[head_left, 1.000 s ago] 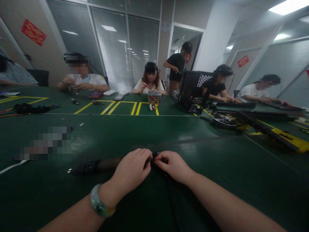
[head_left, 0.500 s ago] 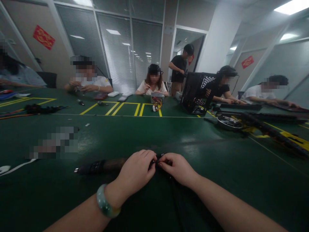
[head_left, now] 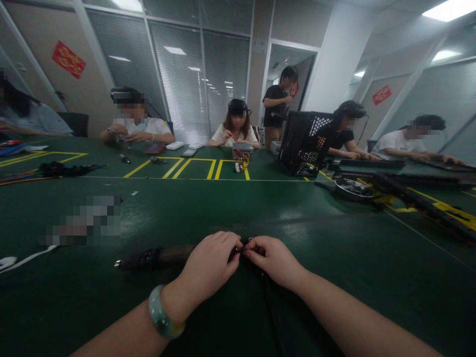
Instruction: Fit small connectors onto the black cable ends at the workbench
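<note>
A long dark cylinder (head_left: 174, 256) lies on the green table, its shiny metal tip pointing left. Its kind is not clear; it has black rings and a brownish middle. My left hand (head_left: 213, 260), with a green bangle at the wrist, lies over its right end, fingers curled and pinched. Fingertip to fingertip with it, my right hand (head_left: 273, 260) is closed in a pinch on a thin black piece, mostly hidden by the fingers. From under the right hand a black cable (head_left: 272, 307) runs down toward me.
On the green table (head_left: 223, 203) a blurred-out object with a white cord lies left. A metal bowl (head_left: 354, 189) and black-yellow strips lie right. Farther back stand a black computer case (head_left: 305, 144) and a power supply with coloured wires (head_left: 242, 161). Several people work around the table.
Both my hands keep nearly the same place and pinch. In the background, the standing person in black has raised a hand and shifted slightly.
</note>
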The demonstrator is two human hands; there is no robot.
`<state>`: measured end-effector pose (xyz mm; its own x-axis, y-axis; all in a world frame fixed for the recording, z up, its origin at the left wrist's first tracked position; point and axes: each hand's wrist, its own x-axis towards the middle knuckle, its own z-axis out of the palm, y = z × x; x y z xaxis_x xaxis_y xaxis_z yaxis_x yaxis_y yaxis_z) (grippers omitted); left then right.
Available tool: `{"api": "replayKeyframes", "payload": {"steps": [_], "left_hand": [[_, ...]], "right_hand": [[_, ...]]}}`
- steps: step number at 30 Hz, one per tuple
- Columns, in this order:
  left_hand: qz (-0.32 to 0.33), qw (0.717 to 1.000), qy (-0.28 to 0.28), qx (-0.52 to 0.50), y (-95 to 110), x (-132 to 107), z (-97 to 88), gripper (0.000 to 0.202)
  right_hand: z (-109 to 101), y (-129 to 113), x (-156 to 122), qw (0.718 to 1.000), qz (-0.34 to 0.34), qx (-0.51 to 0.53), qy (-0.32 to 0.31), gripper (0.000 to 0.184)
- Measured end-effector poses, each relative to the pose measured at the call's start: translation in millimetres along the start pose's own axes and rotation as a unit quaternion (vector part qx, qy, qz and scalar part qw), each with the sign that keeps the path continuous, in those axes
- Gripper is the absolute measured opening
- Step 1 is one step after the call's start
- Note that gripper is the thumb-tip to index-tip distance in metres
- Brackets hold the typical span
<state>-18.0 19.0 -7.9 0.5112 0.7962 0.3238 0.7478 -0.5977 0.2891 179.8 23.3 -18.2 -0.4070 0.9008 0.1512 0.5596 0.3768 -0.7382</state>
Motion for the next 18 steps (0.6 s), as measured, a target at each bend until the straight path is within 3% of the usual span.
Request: {"api": "replayKeyframes", "payload": {"steps": [11,18], "left_hand": [[-0.016,1.0,0.021,0.011,0.2,-0.1,2.4,0.015],[-0.007,1.0,0.004,0.009,1.4,0.6,-1.3,0.009]], "right_hand": [[5.9,8.8,1.0,0.995,0.06,0.083,0.019,0.012],[7.1,7.2,1.5,0.995,0.046,0.082,0.018,0.011]]}}
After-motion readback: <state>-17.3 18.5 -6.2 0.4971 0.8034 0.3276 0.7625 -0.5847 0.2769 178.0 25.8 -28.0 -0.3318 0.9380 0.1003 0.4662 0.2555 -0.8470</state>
